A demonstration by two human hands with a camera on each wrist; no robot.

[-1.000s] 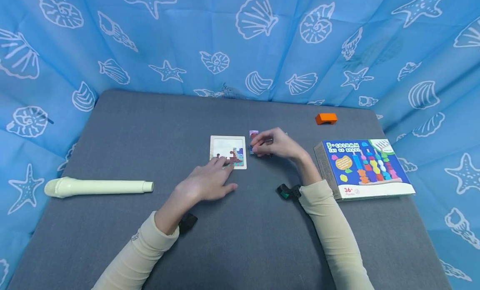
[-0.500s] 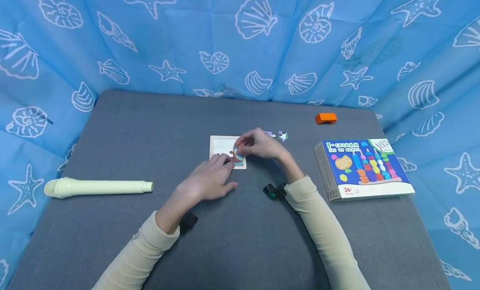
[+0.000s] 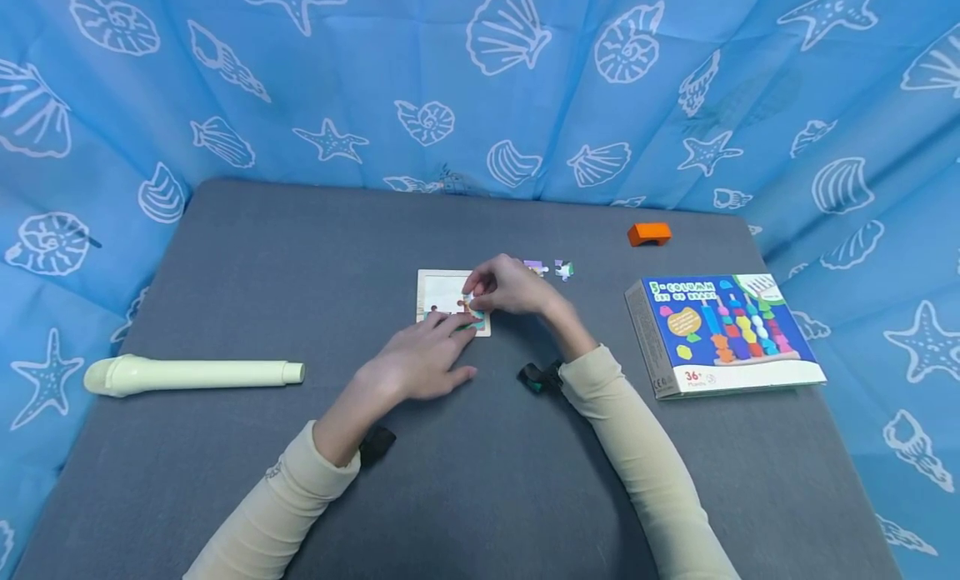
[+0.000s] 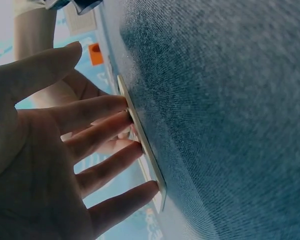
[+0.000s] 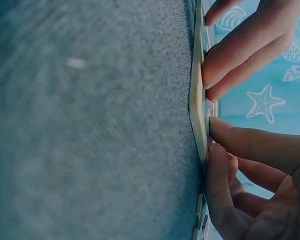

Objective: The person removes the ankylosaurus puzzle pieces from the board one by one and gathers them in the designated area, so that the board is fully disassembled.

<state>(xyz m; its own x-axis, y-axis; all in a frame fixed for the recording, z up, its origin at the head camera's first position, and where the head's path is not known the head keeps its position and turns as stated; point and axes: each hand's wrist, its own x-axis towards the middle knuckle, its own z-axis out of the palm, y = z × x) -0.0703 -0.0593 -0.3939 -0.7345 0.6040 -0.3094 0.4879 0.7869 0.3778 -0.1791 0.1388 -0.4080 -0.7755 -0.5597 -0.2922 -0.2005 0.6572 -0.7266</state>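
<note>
A small square puzzle tray (image 3: 421,292) with a pale wooden rim lies mid-table, partly filled with colourful jigsaw pieces. My left hand (image 3: 420,359) rests its straight fingertips along the tray's near edge; the left wrist view shows those fingers spread against the rim (image 4: 147,147). At the tray's right side, my right hand (image 3: 513,288) pinches a jigsaw piece (image 3: 472,300) between thumb and forefinger, low over the tray. Fingers mostly cover that piece, so whether it is seated cannot be told. Two loose jigsaw pieces, one purplish (image 3: 536,267) and one white-green (image 3: 564,270), lie beyond the right hand.
A pale green toy microphone (image 3: 195,374) lies at the left. On the right stands a blue bead-set box (image 3: 727,334), with an orange arch block (image 3: 649,234) behind it. A blue shell-print curtain (image 3: 450,80) hangs behind the grey table (image 3: 337,238).
My right hand has moved left from the loose pieces to the tray's right side, bringing a jigsaw piece, and then slightly farther left. The left hand has stayed at the near edge.
</note>
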